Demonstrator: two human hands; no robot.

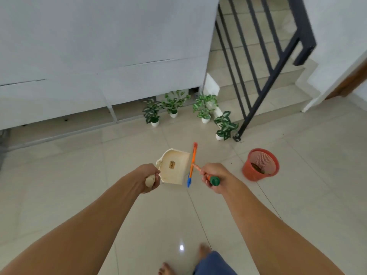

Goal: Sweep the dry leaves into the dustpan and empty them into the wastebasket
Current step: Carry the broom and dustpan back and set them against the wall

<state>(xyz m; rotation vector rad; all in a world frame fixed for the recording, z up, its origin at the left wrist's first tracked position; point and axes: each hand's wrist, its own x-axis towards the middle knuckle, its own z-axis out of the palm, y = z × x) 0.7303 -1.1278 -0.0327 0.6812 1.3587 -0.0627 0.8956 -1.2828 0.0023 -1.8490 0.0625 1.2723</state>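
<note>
Glossy cream floor tiles (79,185) run to a white wall, a staircase with a black railing (264,76), and four small potted plants (202,110). Left hand (150,177) is closed around the handle of a cream dustpan (175,167), held above the floor. Right hand (213,176) grips an orange broom (193,161) just beside the pan. To the right stands a red wastebasket (260,165) with dry leaves (257,167) inside.

Both bare arms extended forward and down, left hand (150,178) fisted around a cream handle, right hand (214,176) fisted around an orange, green-capped handle, hands level and apart, bare feet below
</note>
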